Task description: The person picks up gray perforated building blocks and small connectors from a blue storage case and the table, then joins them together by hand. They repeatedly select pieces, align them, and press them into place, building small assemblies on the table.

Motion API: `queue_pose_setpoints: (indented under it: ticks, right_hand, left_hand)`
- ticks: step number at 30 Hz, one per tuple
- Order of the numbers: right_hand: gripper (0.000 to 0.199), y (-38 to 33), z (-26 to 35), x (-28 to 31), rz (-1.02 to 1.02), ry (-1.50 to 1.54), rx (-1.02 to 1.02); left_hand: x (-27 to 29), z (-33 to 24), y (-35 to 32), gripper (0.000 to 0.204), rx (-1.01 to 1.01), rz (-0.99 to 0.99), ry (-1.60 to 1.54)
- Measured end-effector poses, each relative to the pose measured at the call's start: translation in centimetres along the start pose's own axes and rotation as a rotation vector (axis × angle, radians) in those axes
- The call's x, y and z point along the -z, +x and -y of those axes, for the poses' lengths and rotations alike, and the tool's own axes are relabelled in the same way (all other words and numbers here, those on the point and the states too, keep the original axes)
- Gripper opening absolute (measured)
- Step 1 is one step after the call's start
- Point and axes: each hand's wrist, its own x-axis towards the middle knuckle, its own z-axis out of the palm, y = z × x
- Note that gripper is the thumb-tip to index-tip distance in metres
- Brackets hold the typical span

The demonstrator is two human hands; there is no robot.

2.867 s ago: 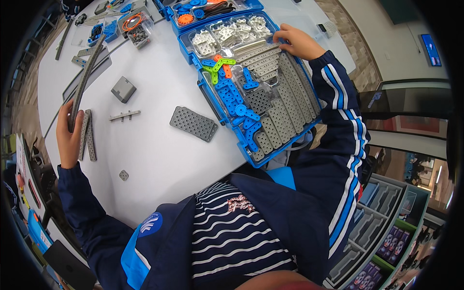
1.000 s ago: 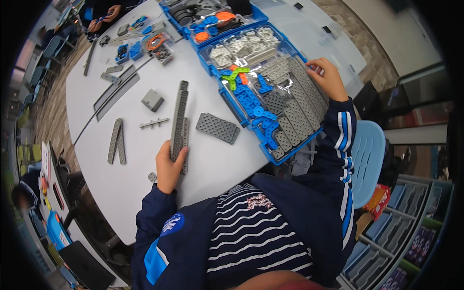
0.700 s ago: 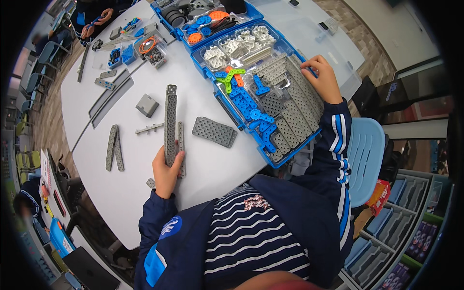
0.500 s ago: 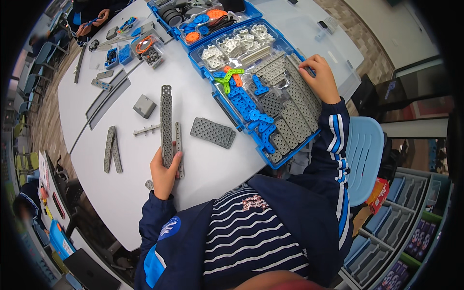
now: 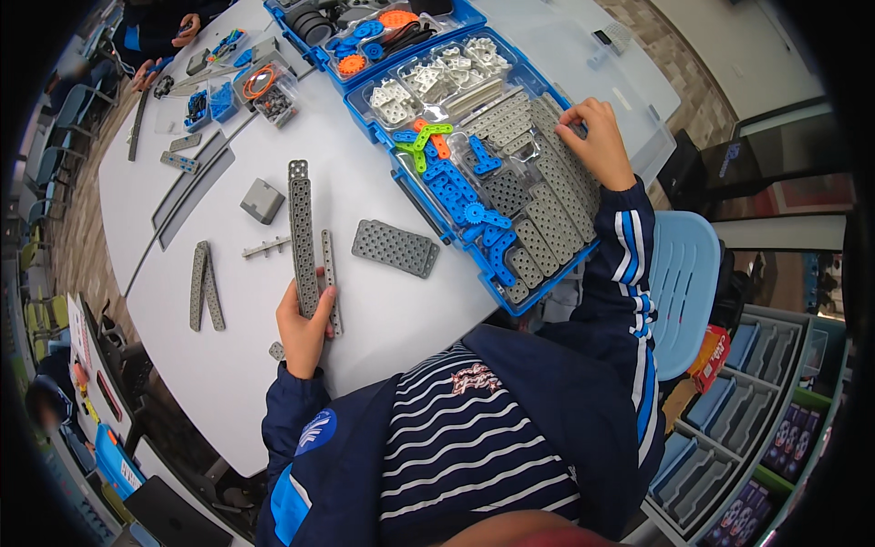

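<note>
My left hand (image 5: 304,330) is closed around the lower end of a long grey perforated beam (image 5: 302,228). A thinner grey strip (image 5: 328,273) lies on the table beside that hand. My right hand (image 5: 602,146) is at the far right edge of the blue parts case (image 5: 412,202), above the long grey perforated plates (image 5: 553,219). Its thumb and fingers are pinched together; what is between them, if anything, is hidden. Between the left hand and the case lie stacked grey perforated plates (image 5: 394,248).
A grey block (image 5: 262,201), a toothed grey bar (image 5: 266,247) and two crossed grey beams (image 5: 204,287) lie on the left of the white table (image 5: 182,383). Small clear bins (image 5: 272,96) stand farther back, near another person's hands (image 5: 186,30). A blue chair (image 5: 679,292) stands at right.
The whole view has shifted slightly, moving the table and case leftward in it. My right hand's fingers have drawn closer together at the case edge. My left hand still holds the beam.
</note>
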Motion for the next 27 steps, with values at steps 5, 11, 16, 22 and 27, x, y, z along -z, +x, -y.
queue_pose_setpoints:
  ticks: [5, 11, 16, 22, 27]
  right_hand:
    - [0.015, 0.5, -0.6, 2.9, 0.013, 0.463, -0.217]
    - [0.022, 2.1, -1.2, 5.4, -0.019, 0.733, -0.334]
    - [0.036, 0.7, -0.4, 2.4, 0.028, -0.013, -0.171]
    - [0.040, -0.5, -1.0, 1.3, -0.006, -0.003, -0.124]
    - [0.036, -0.3, -1.5, 1.8, 0.031, 0.032, -0.077]
  left_hand:
    - [0.1, 0.1, 0.1, 0.029, 0.016, 0.006, -0.009]
    - [0.1, 0.3, 0.2, 0.027, 0.008, 0.006, -0.016]
    - [0.0, 0.4, 0.2, 0.025, -0.005, 0.002, -0.035]
    - [0.1, 0.3, 0.1, 0.024, 0.003, 0.001, -0.011]
    - [0.1, 0.2, 0.2, 0.024, -0.006, 0.013, -0.019]
